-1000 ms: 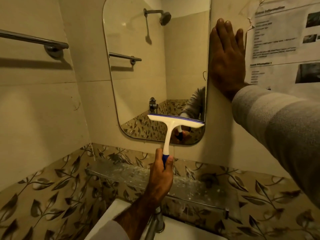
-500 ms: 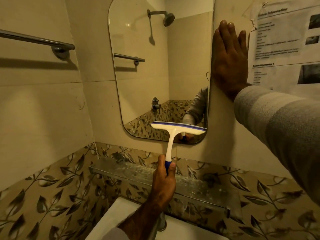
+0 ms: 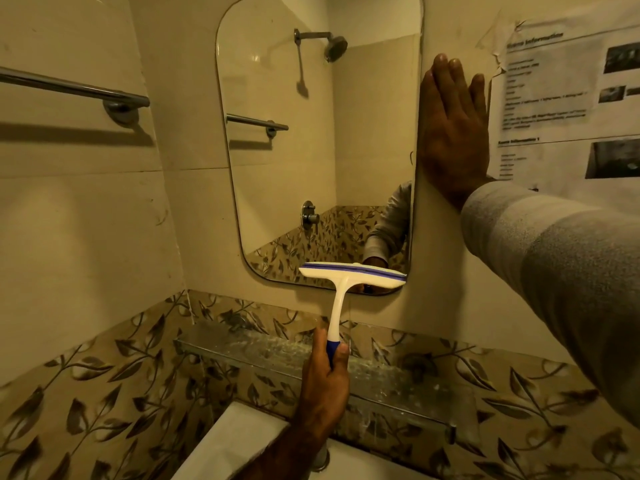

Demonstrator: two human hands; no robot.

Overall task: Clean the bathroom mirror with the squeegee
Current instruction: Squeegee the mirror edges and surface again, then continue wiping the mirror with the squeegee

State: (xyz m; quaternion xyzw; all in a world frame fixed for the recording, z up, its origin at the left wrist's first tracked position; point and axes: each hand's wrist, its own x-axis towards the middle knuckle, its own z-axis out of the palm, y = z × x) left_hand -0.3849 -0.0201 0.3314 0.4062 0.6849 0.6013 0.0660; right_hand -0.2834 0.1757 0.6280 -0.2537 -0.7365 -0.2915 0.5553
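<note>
**Squeegee sitting at the bottom edge of the mirror**

Squeegee (image 3: 349,277) is white with a blue rubber strip along the top of its head and a blue end on the handle. Its head lies across the lower right corner of the mirror (image 3: 311,150), roughly level, with the right tip just about at the mirror's right edge. The handle runs down from the mirror and a bit to the left.

Left hand (image 3: 325,386) has its grip wrapped round the blue end of the handle, thumb up along the side, fingers curled round it. That hand is below the mirror, in front of the glass shelf (image 3: 242,344).

Right hand (image 3: 453,133) is flat on the wall just right of the mirror, fingers straight and pointing up, holding nothing. Grey sleeve (image 3: 554,265) comes in from the right.

Further right of the mirror there's a printed paper sheet (image 3: 561,98) stuck on the wall, text too blurry to read. Left of the mirror is a chrome towel bar (image 3: 76,88). Below the mirror, the shelf runs along leaf-patterned tiles (image 3: 104,393), and a white sink (image 3: 242,441) edge shows under the shelf.

Reflected in the mirror: a shower head, another bar, a wall valve, and the person's sleeve.
</note>
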